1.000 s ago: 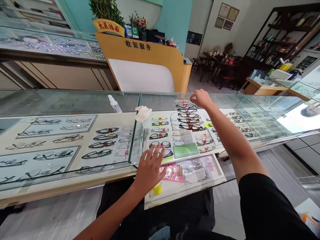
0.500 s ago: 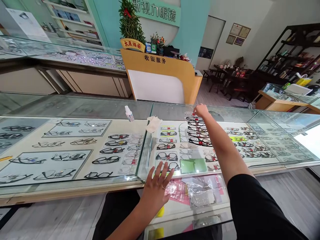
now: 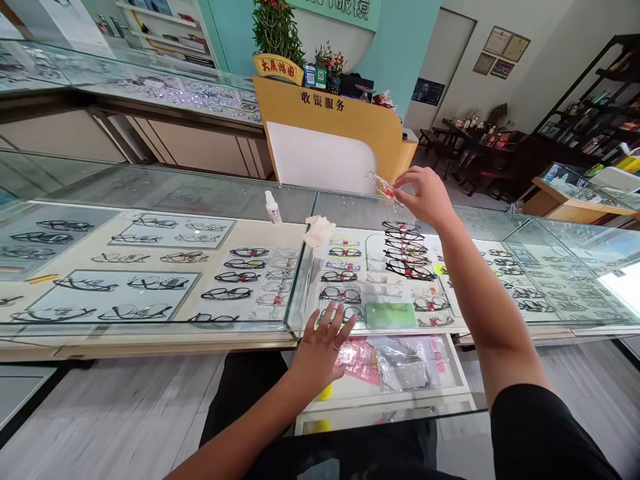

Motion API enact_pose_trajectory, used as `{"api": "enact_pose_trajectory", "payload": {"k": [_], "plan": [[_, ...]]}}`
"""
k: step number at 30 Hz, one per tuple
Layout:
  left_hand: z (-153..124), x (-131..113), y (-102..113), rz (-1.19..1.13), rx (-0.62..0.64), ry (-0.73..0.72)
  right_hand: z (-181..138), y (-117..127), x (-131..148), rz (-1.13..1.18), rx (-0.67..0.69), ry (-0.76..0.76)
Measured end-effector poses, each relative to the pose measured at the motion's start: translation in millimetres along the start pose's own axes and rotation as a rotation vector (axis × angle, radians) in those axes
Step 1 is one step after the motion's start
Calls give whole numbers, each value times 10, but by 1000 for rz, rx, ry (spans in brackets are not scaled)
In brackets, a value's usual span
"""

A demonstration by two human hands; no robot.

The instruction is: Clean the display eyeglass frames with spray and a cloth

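Pinched in my right hand (image 3: pixel 424 193) is a clear-framed pair of eyeglasses (image 3: pixel 381 185) with a red tag, raised above the far side of the glass counter. Below it, a column of dark-framed eyeglasses (image 3: pixel 406 248) with red tags lies on the glass. My left hand (image 3: pixel 325 341) rests with fingers spread on the counter's near edge, holding nothing. Just beyond its fingertips, black-framed eyeglasses (image 3: pixel 340 295) show in the display, beside a green packet (image 3: pixel 390 315).
A white spray bottle (image 3: pixel 273 207) and a pale cloth (image 3: pixel 319 231) sit on the glass counter. Under the near edge, an open drawer (image 3: pixel 457 360) holds clear and pink plastic bags (image 3: pixel 404 363). A yellow cashier desk (image 3: pixel 330 110) stands beyond.
My right hand has lifted the clear eyeglasses off the far end of the column. My left hand stays spread at the counter's edge. The view has shifted slightly.
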State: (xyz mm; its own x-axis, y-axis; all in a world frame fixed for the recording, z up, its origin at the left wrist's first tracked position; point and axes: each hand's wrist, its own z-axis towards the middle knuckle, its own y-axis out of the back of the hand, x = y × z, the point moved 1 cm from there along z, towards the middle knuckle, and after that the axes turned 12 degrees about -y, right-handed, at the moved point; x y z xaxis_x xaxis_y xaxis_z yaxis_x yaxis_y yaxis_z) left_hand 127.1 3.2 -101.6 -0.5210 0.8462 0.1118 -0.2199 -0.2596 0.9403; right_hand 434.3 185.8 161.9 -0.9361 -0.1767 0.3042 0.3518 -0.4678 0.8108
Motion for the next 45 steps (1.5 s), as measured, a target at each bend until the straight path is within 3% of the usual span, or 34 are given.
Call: {"api": "enact_pose_trajectory", "payload": {"k": [4, 6, 9, 12, 15, 20, 22, 26, 30, 34, 38, 42, 45], "plan": [[28, -28, 31, -47, 41, 24, -736, 345, 887, 331, 116, 100], [36, -43, 60, -75, 76, 29, -1064, 324, 1200, 407, 150, 177], [29, -53, 124, -100, 94, 32, -1435, 86, 1437, 415, 211, 251], [-24, -29, 197, -100, 86, 49, -1723, -254, 1456, 433, 206, 259], [-157, 74, 274, -78, 95, 118, -2020, -585, 1365, 411, 75, 262], [-478, 549, 507, 31, -5, 267, -2483, -1100, 1225, 365, -4, 577], [-531, 818, 625, 20, 26, 255, -2586, -1282, 1186, 349, -20, 665], [-413, 1270, 793, -28, 145, 192, -2689, -1520, 1097, 301, 15, 812], [-271, 1423, 810, -64, 186, 166, -2884, -1576, 992, 266, 33, 976], [-276, 1418, 789, -84, 187, 164, -3165, -1668, 832, 289, 150, 793], [-296, 1436, 782, -103, 198, 166, -3216, -1924, 408, 240, 264, 533], [-302, 1466, 760, -113, 187, 169, -2859, -2173, -177, 87, 243, 271], [-317, 1485, 737, -109, 189, 175, -2442, -2231, -460, -64, 289, 81]]}}
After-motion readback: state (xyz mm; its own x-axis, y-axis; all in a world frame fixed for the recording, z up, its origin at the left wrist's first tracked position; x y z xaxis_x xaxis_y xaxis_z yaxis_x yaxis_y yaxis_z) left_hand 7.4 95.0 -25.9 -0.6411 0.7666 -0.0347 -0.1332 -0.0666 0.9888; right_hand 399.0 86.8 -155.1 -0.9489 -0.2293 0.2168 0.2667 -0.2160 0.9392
